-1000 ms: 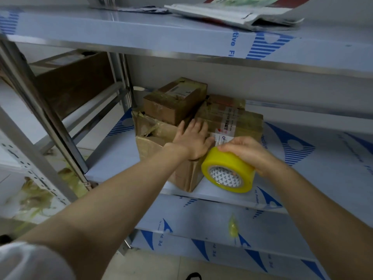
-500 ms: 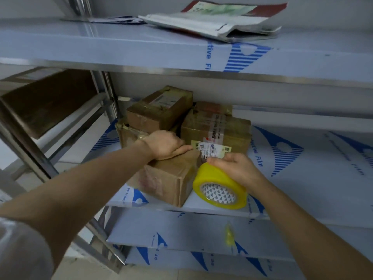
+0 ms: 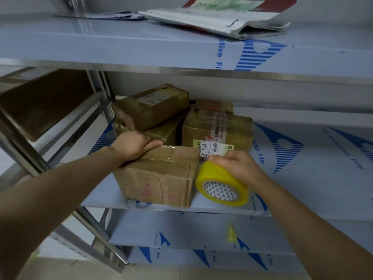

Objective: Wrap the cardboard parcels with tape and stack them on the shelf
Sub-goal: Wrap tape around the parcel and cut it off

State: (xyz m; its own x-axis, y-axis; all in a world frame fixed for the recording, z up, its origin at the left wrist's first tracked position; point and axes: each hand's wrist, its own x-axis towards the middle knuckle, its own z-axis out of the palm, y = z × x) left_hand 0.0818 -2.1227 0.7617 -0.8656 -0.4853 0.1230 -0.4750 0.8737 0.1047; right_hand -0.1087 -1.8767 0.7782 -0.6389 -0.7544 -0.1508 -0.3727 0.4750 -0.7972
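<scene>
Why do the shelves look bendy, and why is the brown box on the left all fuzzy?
Head view: the wide-angle lens bows the upper shelf; the brown box is smeared near the frame's edge; the front parcel is sharp, with glare on its tape.

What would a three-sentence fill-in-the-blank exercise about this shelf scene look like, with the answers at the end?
1. The right hand grips a tape roll coloured ____.
2. The other hand, holding the front parcel, is the person's ____ one.
3. The white mailer bag lies on the shelf directly ____ that parcel.

Missing words: yellow; left; above.
</scene>
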